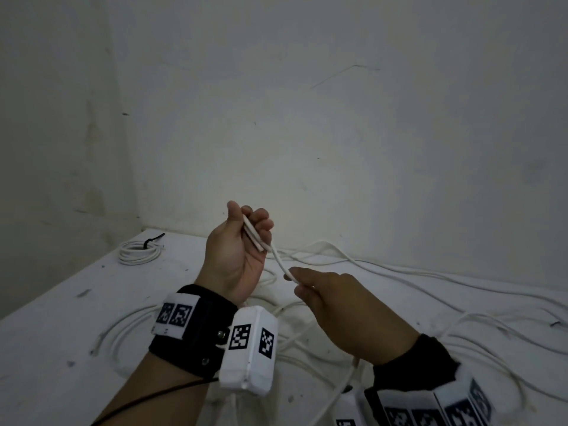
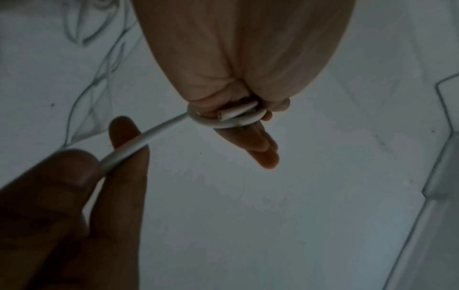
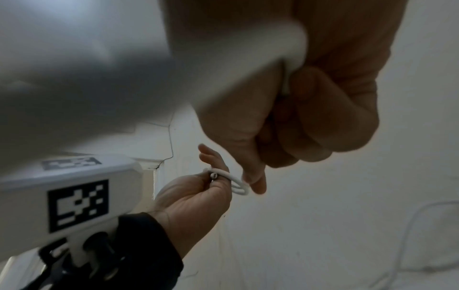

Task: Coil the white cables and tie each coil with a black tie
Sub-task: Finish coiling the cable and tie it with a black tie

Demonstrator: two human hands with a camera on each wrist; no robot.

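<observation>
Cable work sits mid-air above the white tabletop (image 1: 61, 318): the left hand (image 1: 236, 256), palm up, curls its fingers round a small first loop of white cable (image 1: 278, 258), cut end showing. Just right of it, the right hand (image 1: 347, 305) pinches the same cable between thumb and forefinger. Loose white cables (image 1: 430, 281) sprawl behind and right. At far left lies a finished coil (image 1: 138, 253) bound with a black tie (image 1: 152, 239). Wrist cameras carry black-and-white square markers (image 1: 239, 336); no readable writing.

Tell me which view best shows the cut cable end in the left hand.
Left wrist: the cable end faces the camera, with a loop beneath it. Head shows it edge-on in the left hand; in right wrist it is small and distant.
</observation>
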